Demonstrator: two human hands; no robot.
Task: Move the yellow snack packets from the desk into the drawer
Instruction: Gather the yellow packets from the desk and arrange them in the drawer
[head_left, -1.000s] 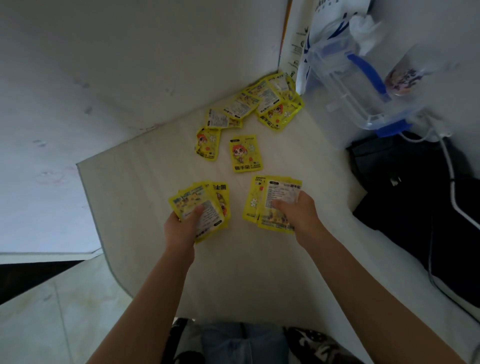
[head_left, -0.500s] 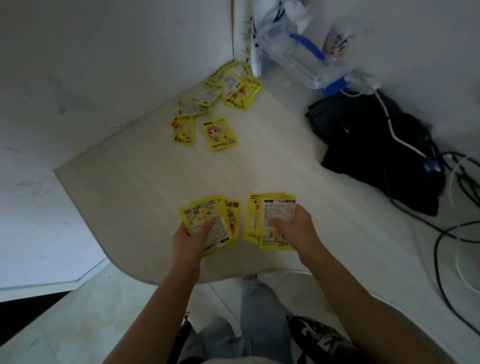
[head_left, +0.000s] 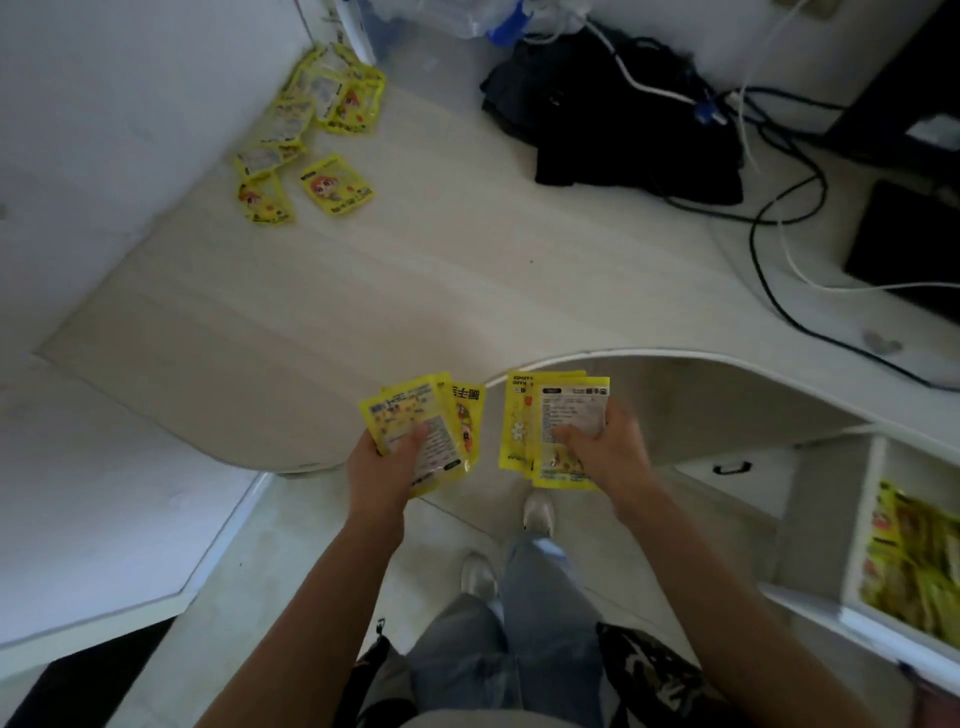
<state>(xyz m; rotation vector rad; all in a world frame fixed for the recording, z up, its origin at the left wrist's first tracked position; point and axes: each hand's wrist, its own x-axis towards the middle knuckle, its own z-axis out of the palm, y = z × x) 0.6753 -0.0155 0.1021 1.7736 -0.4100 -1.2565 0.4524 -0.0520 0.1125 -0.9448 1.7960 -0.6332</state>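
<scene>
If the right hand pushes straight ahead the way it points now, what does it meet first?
Probably the curved desk edge: the right hand, gripping a fan of yellow snack packets, points up-frame toward it. Depth is unclear; it may pass above.

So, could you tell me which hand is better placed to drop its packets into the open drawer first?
The right hand, probably. Both hands hold a fan of packets, but the open drawer lies at the lower right, on the right hand's side. The left hand would have to cross over it.

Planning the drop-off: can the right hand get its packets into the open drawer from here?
Probably yes. The right hand holds its stack of packets; the drawer stands open at lower right with nothing between them.
</scene>
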